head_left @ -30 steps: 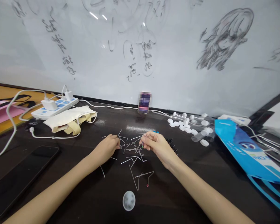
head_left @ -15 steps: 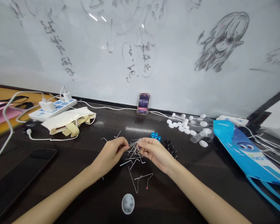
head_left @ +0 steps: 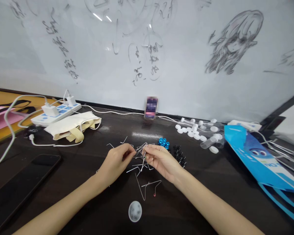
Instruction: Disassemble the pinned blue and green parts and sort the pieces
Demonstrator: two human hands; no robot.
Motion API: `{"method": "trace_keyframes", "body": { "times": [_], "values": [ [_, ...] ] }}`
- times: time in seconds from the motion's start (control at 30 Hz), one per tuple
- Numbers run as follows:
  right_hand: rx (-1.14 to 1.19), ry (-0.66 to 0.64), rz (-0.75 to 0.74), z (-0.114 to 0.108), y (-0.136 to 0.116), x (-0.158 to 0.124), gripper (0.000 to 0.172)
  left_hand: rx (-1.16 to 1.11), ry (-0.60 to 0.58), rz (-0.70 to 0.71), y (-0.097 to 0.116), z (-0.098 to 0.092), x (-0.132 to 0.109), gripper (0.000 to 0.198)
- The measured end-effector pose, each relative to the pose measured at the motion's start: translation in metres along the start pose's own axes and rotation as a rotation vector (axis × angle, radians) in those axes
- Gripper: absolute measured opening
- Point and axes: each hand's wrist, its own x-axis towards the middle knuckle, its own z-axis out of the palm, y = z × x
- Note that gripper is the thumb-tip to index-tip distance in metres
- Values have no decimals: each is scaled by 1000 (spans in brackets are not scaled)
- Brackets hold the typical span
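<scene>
My left hand (head_left: 117,159) is closed, thumb and forefinger pinched at the left side of a tangle of thin bent metal wires (head_left: 140,148). Opposite it, my right hand (head_left: 163,160) pinches wires from the same tangle; how many is hidden by the fingers. More bent wires lie on the dark table just below the hands. Closer to me is a loose bent wire (head_left: 143,195), beside one ending in a small red bead (head_left: 154,195). A small round translucent piece with dark spots (head_left: 135,211) lies nearest me.
Blue round parts (head_left: 164,143) and black small parts (head_left: 178,156) sit right of my hands. White caps (head_left: 190,134) and clear tubes (head_left: 208,142) lie beyond, near a blue bag (head_left: 245,153). Leftward are a phone (head_left: 24,186), a cream pouch (head_left: 71,125) and a power strip (head_left: 56,114).
Both hands stay nearly in place. The wires between my fingers have shifted, and one now points downward below the right fingertips.
</scene>
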Motion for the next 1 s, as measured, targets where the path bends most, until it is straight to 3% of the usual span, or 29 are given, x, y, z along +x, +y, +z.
{"method": "trace_keyframes", "body": {
  "times": [0.13,0.3,0.47,0.6,0.73,0.9,1.0],
  "values": [
    [29,7,-23,2,1,0,13,-77,8,-57,1,1,0,14],
    [9,-27,-42,2,3,-1,13,-44,-4,-27,4,4,-3,12],
    [-61,-15,-80,-1,-1,0,14,-50,-87,8,-1,-12,8,13],
    [-105,30,-134,-7,-7,2,13,165,-204,8,-26,-30,22,8],
    [-140,43,-147,-11,-9,5,13,430,-378,-27,-46,-27,20,10],
    [-158,36,-158,-12,-6,5,12,697,-402,58,-40,-8,7,19],
    [-228,27,-173,-9,-5,3,11,723,-372,18,-32,-6,6,19]
  ]
}}
